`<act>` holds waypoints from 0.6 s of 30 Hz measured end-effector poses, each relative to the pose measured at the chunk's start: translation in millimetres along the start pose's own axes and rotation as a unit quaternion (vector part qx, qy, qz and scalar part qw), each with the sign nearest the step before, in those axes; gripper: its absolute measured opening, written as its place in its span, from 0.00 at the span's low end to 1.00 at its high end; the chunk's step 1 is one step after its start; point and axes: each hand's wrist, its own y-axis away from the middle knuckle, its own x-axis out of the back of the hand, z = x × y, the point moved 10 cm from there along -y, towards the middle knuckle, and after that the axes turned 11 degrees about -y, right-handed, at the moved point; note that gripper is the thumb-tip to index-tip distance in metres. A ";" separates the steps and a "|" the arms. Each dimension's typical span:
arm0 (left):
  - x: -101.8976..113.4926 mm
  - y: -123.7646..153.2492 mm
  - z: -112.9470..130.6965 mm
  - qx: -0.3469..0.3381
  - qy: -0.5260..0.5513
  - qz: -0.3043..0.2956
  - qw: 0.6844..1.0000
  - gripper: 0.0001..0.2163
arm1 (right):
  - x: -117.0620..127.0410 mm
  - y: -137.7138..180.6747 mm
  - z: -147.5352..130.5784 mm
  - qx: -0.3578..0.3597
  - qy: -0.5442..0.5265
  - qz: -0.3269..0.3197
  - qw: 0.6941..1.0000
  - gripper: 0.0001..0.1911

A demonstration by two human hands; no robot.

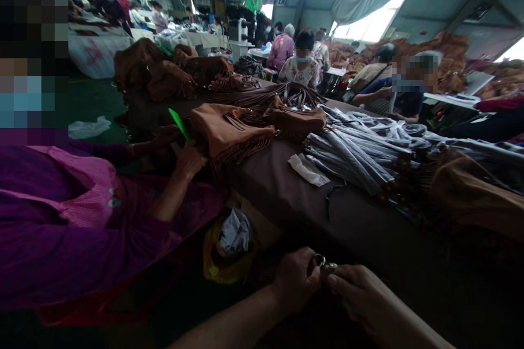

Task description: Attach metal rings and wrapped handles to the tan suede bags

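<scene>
Low in the view, close to the table's front edge, my two hands almost meet. My left hand [295, 277] is closed, its thumb and fingers pinching a shiny metal ring [320, 259]. Against it, the fingers of my right hand [360, 292] are closed on a small brass-coloured metal clasp [331, 266]. The ring and clasp touch or nearly touch; whether they are linked I cannot tell. What hangs below my hands is lost in dark shadow.
A dark-covered table [270, 191] carries plastic-wrapped straps [356, 147], a white packet [308, 170] and brown fringed bags [229, 128]. On my left, a co-worker in purple [82, 234] handles a bag and a green item [178, 121]. A yellow bag [210, 267] sits below.
</scene>
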 end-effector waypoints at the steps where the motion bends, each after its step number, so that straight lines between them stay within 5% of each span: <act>1: 3.2 1.5 1.4 -0.007 0.002 0.011 1.000 0.04 | -0.8 -0.2 -0.8 -0.008 -0.001 0.002 1.000 0.24; 8: 20.2 13.0 10.1 -0.096 -0.028 0.088 0.991 0.06 | -20.6 0.6 -4.3 -0.014 -0.064 -0.050 0.997 0.32; 14: 26.7 19.2 20.5 -0.177 -0.101 0.151 0.967 0.07 | -19.6 -1.2 8.9 0.020 -0.082 -0.012 0.996 0.32; 18: 29.0 23.6 31.7 -0.233 -0.101 0.137 0.957 0.13 | -21.5 -1.6 17.8 -0.007 -0.134 -0.016 0.991 0.33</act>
